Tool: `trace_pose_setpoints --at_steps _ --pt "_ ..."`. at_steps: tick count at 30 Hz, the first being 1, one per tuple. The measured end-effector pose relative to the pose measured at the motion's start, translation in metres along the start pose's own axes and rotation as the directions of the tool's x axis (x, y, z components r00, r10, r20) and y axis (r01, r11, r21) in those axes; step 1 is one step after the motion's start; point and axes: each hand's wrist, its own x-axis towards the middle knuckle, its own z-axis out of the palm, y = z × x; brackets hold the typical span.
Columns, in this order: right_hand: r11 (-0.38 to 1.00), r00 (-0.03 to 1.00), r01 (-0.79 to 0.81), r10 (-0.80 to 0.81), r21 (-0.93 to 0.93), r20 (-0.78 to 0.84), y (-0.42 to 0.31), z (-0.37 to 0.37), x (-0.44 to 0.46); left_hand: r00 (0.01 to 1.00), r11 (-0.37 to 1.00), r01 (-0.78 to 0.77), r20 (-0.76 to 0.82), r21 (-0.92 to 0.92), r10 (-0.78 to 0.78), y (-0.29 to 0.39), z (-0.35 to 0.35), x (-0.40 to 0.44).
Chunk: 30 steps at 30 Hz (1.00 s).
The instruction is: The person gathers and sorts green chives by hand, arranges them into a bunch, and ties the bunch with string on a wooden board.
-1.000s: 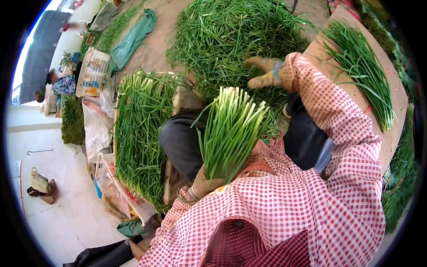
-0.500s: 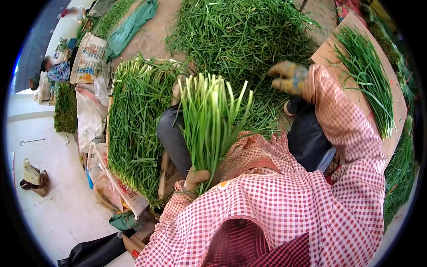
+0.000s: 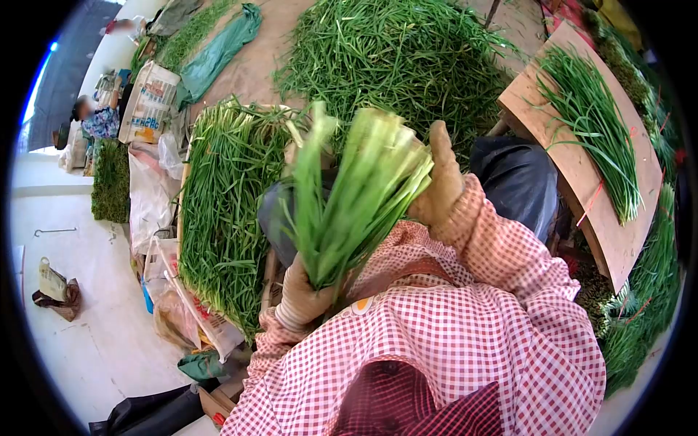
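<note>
While my left hand (image 3: 299, 296) grasps the green bundle (image 3: 363, 203) by its lower end, my right hand (image 3: 440, 185) stands beside its pale tops.
Above my lap the bundle points pale ends up, blurred; my right fingers are released and stretched upward, though whether they touch the stalks I cannot tell. Heaped greens (image 3: 396, 62) lie beyond, a loose bunch (image 3: 598, 131) on the board (image 3: 534, 105) at my right.

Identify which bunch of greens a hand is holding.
The pale-tipped bunch in the left hand; greens on the board, in the crate and in the heap lie unheld.
</note>
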Motion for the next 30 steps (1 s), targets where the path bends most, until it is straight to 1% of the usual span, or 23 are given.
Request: trace_pose_setpoints --at_steps 1,3,5,7,8,11,13,14,15,16,17,18,19,20,21,22,23,24,25,27,28,29,30 --pt "0.998 0.997 0.037 -0.042 0.058 0.069 -0.002 -0.009 0.007 1.0 1.0 -0.004 0.006 0.003 0.004 0.001 0.004 0.006" --pt "0.971 0.997 -0.021 0.003 0.239 0.078 -0.009 -0.052 0.029 0.996 0.914 -0.02 -0.075 0.406 0.056 0.004 0.025 0.017" --pt "0.985 0.987 -0.017 -0.011 0.174 0.158 -0.012 -0.066 0.027 0.996 0.811 -0.087 0.058 0.578 0.065 0.002 0.036 0.023" --pt "0.974 0.983 -0.031 -0.011 0.225 0.185 -0.018 -0.06 0.02 0.967 0.853 -0.241 0.045 0.464 0.249 -0.003 0.038 0.019" --pt "0.97 0.981 -0.047 -0.001 0.239 0.194 -0.022 -0.056 0.017 0.967 0.853 -0.245 0.048 0.46 0.251 -0.005 0.031 0.018" --pt "0.974 0.979 -0.036 -0.01 0.222 0.204 -0.024 -0.052 0.017 0.917 0.947 -0.301 0.305 0.111 0.256 0.005 -0.015 0.022" --pt "0.97 0.938 -0.089 0.006 0.226 0.347 -0.023 -0.062 0.023 0.907 0.943 -0.319 0.318 0.096 0.275 0.017 -0.035 0.037" --pt "0.976 0.938 -0.078 0.002 0.205 0.348 -0.022 -0.064 0.022 0.943 0.966 -0.248 0.248 0.075 0.223 0.017 -0.041 0.043" --pt "0.974 0.938 -0.083 0.005 0.211 0.346 -0.022 -0.057 0.02 0.927 0.942 -0.318 0.244 0.111 0.284 0.011 -0.043 0.056" --pt "0.972 0.953 -0.08 0.009 0.223 0.303 -0.021 -0.048 0.017 0.967 0.989 -0.123 0.214 -0.08 0.137 0.01 -0.035 0.067" --pt "0.97 0.966 -0.075 0.013 0.232 0.259 -0.019 -0.043 0.016 0.977 0.959 0.074 0.212 -0.273 -0.016 0.008 -0.022 0.076" --pt "0.974 0.963 -0.075 0.015 0.214 0.268 -0.017 -0.043 0.018 0.923 0.934 0.15 0.385 -0.325 -0.014 -0.005 -0.01 0.084" --pt "0.982 0.975 -0.056 0.015 0.179 0.224 -0.017 -0.036 0.018 0.823 0.859 0.361 0.558 -0.362 -0.111 -0.004 0.002 0.085" --pt "0.992 0.991 -0.114 0.117 -0.05 0.062 -0.023 -0.029 0.016 0.727 0.807 0.463 0.678 -0.365 -0.111 -0.008 0.018 0.081" --pt "0.944 0.976 -0.205 0.178 -0.258 -0.125 -0.031 -0.021 0.013 0.613 0.749 0.565 0.784 -0.346 -0.1 -0.013 0.029 0.074" --pt "0.872 0.963 -0.225 0.13 -0.435 -0.237 -0.033 -0.021 0.012 0.603 0.748 0.57 0.792 -0.34 -0.1 -0.009 0.03 0.07" --pt "0.757 0.99 -0.116 0.032 -0.643 -0.141 -0.043 -0.049 0.022 0.651 0.656 0.647 0.73 -0.389 -0.21 -0.003 0.03 0.066" --pt "0.67 0.971 -0.105 -0.091 -0.735 -0.222 -0.057 -0.043 0.016 0.678 0.555 0.702 0.658 -0.447 -0.327 0.004 0.029 0.061" --pt "0.567 0.936 -0.112 -0.216 -0.816 -0.279 -0.072 -0.031 0.008 0.68 0.55 0.703 0.654 -0.451 -0.331 0.009 0.029 0.057" --pt "0.295 0.946 0.103 -0.324 -0.95 0.003 -0.098 -0.034 -0.007 0.764 0.44 0.645 0.54 -0.625 -0.353 0.015 0.031 0.051" --pt "0.198 0.969 0.154 -0.221 -0.968 0.108 -0.106 -0.022 -0.015 0.771 0.448 0.637 0.518 -0.627 -0.372 0.015 0.03 0.049" --pt "0.293 0.95 0.304 -0.168 -0.906 0.264 -0.099 -0.033 -0.014 0.775 0.444 0.632 0.509 -0.636 -0.374 0.016 0.032 0.047" --pt "0.05 0.928 0.351 -0.157 -0.935 0.339 -0.091 -0.019 -0.02 0.802 0.47 0.597 0.464 -0.65 -0.377 0.018 0.036 0.046"
